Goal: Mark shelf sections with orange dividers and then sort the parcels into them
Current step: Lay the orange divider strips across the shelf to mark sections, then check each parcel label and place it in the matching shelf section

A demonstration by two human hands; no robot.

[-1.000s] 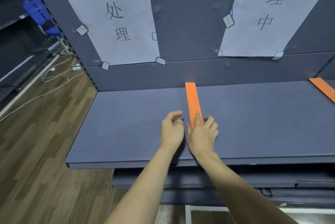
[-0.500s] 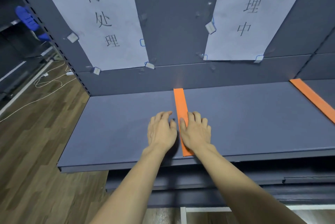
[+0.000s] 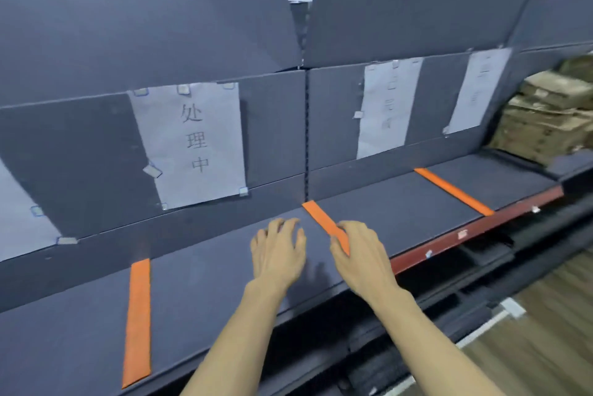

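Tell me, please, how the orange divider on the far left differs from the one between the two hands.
The far-left divider lies free, nothing touching it and its whole length showing; the middle divider has its near end under the right hand. The far-left divider sits below the gap between two paper signs; the middle divider sits below the shelf's upright seam. Both are flat orange strips running front to back on the dark shelf.

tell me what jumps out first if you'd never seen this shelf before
Three flat orange divider strips stand out against the dark grey shelf board: a left strip, a middle strip and a right strip. Both bare hands hover at the middle one, the left hand spread beside it and the right hand over its near end. Behind them, a white paper sign with black characters hangs on the grey back panel.
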